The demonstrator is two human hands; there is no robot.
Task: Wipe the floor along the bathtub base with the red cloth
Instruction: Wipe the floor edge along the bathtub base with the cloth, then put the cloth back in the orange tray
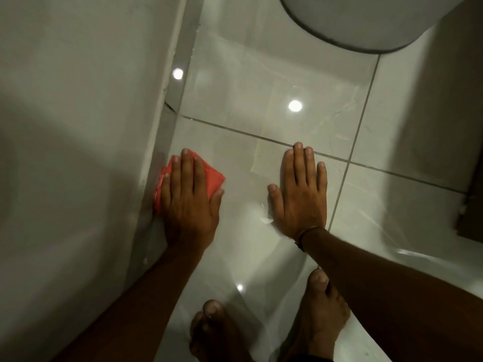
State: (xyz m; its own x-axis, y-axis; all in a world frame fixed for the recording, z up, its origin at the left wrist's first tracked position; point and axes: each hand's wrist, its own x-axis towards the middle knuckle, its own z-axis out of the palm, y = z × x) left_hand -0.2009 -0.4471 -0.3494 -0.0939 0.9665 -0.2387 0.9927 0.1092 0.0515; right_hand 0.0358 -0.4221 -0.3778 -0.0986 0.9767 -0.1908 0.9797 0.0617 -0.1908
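At about nine o'clock in my view, right where the floor (261, 178) met the bathtub (65, 126) base, the red cloth (209, 176) lay flat under my left hand (187, 205). That hand was spread open, palm down, fingers together and pointing to twelve o'clock, pinning the cloth to the tile without gripping it; the cloth's left edge touched the tub's foot. My right hand (300, 199) was likewise open and flat on the bare tile at about three o'clock, well apart from the cloth, holding nothing, and I judged it was bracing my weight. A thin band (304, 232) circled that wrist. Both forearms reached forward from six o'clock, nearly straight, with my bare feet (261, 322) behind them.

To do this stroke well, I reckoned I should keep the cloth's edge pushed into the seam along the tub, press evenly through the whole palm, and slide toward twelve o'clock in one long pass, since the strip ahead toward the toilet (366, 19) looked unwiped. The glossy tile looked slippery, so the bracing hand mattered.
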